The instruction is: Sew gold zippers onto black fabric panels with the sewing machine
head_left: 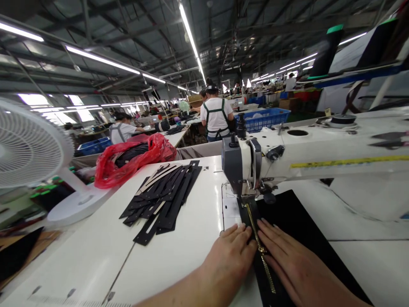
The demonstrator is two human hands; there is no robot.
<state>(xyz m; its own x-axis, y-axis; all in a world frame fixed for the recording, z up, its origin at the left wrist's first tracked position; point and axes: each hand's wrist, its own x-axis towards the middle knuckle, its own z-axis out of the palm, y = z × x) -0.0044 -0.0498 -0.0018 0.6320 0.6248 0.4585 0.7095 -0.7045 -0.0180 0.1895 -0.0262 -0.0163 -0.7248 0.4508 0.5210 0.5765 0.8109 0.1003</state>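
White sewing table (166,238) | left hand (228,256), right hand (295,260) flank brass zipper (259,247)

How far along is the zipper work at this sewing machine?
Done: a pile of black cut strips lies on the table, though their state can't be told. In hand: the left hand and right hand flatten black fabric either side of a brass zipper at the sewing machine. Left: the zipper's near length lies short of the machine, apparently unsewn.
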